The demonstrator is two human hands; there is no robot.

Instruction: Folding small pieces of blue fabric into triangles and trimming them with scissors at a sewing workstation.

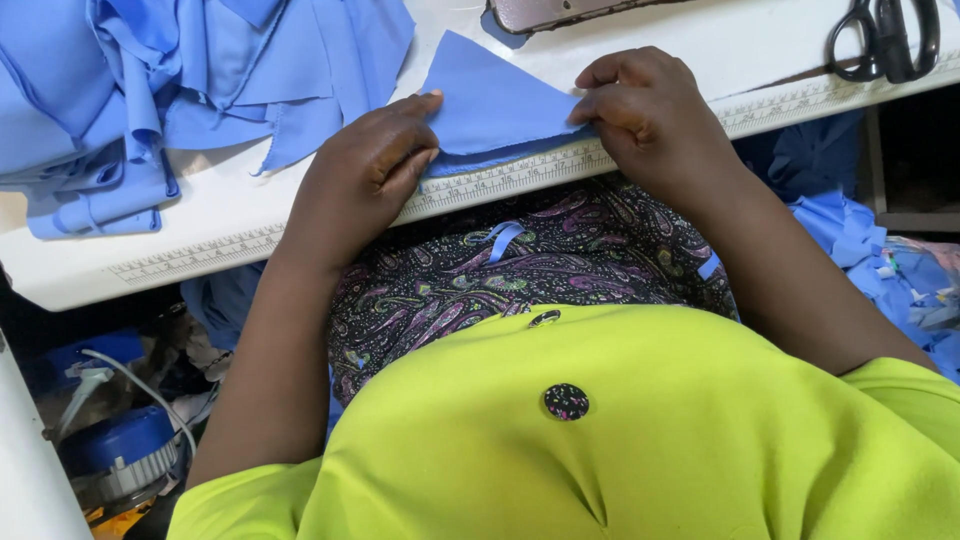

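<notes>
A small folded piece of blue fabric (490, 105) lies at the near edge of a white table (240, 190). My left hand (375, 165) presses its left edge with the fingers curled and the thumb on the cloth. On the piece's right corner, my right hand (640, 110) pinches the fabric between bent fingers. A printed ruler strip (500, 180) runs along the table edge just under the piece.
A heap of blue fabric (150, 90) covers the table's far left. Black scissors (885, 40) lie at the far right. A sewing machine base (550, 12) sits at the top. More blue scraps (880, 260) lie below right, and a blue motor (120, 450) below left.
</notes>
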